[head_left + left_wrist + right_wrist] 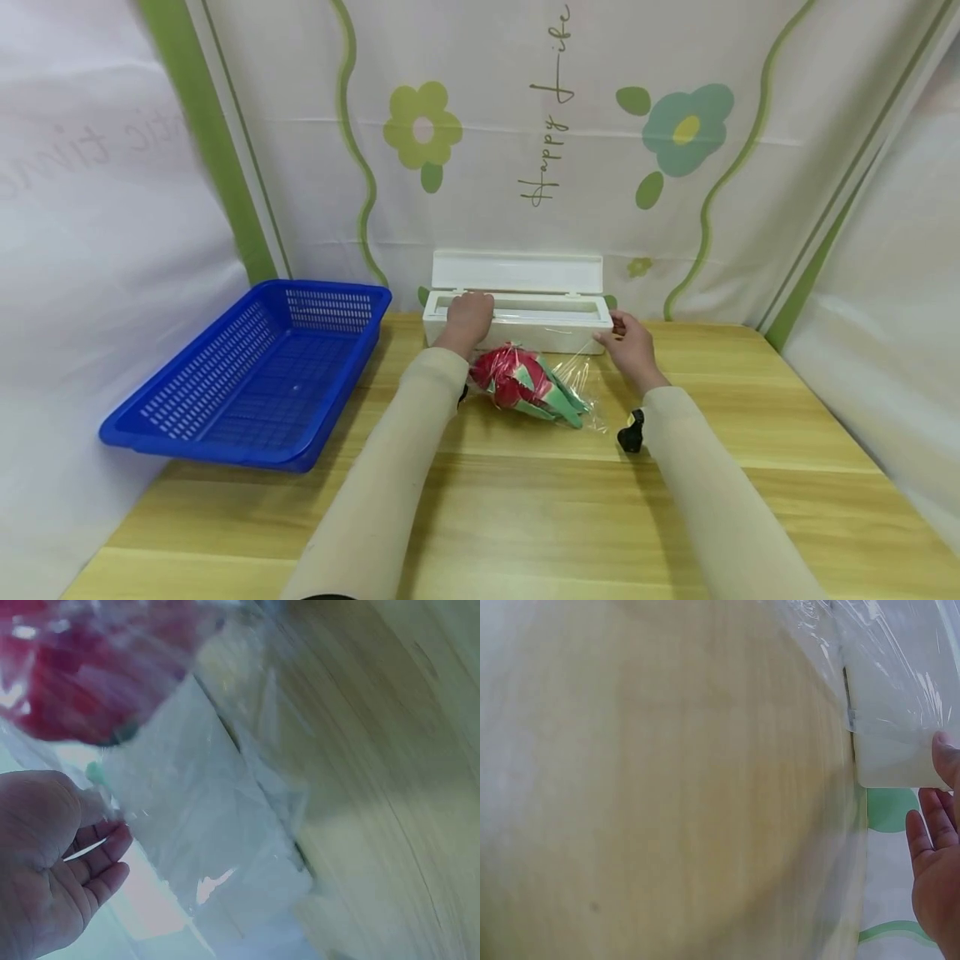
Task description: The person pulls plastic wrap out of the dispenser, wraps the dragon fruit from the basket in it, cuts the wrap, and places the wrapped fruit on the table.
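A white cling film dispenser box [540,337] stands at the back of the table, its lid [517,272] raised. Over its front left edge, my left hand [470,318] pinches clear cling film [217,817] between thumb and fingers. My right hand [634,350] grips the box's right end, the thumb [943,754] on the front face and the fingers round the end. In front of the box, a red and green dragon fruit [517,377] is wrapped in clear film; its red side [82,671] looms close in the left wrist view. Film hangs down the box front.
To the left sits a blue plastic basket [345,392] with slotted sides. The wooden table [525,517] runs back to a printed fabric wall [480,208], with more fabric walls at both sides. Black wrist devices [632,432] are worn at the sleeves.
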`<state>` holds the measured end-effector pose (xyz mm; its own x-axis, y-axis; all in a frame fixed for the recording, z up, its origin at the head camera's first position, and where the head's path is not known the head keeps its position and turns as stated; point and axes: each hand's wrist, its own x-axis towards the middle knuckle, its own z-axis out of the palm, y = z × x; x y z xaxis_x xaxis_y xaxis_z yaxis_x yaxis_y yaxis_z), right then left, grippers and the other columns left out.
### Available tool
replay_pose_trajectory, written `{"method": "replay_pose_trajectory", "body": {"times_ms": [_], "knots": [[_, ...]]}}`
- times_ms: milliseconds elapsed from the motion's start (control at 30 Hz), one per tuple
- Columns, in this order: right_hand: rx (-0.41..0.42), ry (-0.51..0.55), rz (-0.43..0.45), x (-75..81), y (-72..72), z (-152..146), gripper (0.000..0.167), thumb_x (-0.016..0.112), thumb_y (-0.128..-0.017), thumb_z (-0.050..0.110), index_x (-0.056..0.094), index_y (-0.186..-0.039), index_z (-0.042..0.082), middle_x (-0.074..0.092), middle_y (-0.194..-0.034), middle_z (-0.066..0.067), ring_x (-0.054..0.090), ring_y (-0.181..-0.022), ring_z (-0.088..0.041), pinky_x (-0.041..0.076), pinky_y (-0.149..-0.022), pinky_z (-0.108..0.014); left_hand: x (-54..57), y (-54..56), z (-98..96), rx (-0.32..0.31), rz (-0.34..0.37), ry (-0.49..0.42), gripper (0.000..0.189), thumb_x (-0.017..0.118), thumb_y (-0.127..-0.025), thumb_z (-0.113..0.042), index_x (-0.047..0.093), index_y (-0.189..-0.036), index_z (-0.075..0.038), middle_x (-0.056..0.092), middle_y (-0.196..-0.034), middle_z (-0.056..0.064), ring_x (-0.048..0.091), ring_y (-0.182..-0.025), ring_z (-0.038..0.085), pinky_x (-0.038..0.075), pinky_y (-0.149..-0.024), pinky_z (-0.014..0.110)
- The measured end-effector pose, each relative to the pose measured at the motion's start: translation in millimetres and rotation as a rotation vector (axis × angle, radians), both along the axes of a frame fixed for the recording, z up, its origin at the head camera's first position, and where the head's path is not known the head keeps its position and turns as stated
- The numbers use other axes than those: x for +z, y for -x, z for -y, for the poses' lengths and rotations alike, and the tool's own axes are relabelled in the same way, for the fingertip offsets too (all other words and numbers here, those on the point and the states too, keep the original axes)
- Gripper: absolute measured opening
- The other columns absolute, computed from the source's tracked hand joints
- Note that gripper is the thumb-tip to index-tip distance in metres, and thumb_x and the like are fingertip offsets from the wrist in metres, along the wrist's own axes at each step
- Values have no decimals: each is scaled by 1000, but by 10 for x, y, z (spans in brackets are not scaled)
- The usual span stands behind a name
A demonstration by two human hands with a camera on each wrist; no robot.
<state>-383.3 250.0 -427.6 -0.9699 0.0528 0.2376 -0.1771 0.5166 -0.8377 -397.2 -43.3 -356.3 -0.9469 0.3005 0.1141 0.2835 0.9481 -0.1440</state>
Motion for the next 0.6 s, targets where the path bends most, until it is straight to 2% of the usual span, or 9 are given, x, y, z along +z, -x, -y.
{"method": "replay_pose_trajectory", "body": {"times_ms": [333, 600], "knots": [[1, 12, 6, 17, -7, 0, 58, 66, -94, 18, 41, -142, -3, 52, -130, -24, 50, -121, -39, 47, -95, -46, -32, -20, 127, -9, -11, 52, 28, 57, -94, -3, 55, -123, -3, 58, -117, 12, 57, -103, 28, 50, -88, 37], [-1, 4, 4, 7, -4, 3, 58, 67, -93, 17, 42, -141, -3, 52, -131, -24, 50, -121, -39, 47, -96, -46, -36, -66, 231, -17, -24, 36, 25, 53, -96, -2, 56, -120, -2, 58, -114, 13, 55, -104, 28, 49, -88, 40]]}}
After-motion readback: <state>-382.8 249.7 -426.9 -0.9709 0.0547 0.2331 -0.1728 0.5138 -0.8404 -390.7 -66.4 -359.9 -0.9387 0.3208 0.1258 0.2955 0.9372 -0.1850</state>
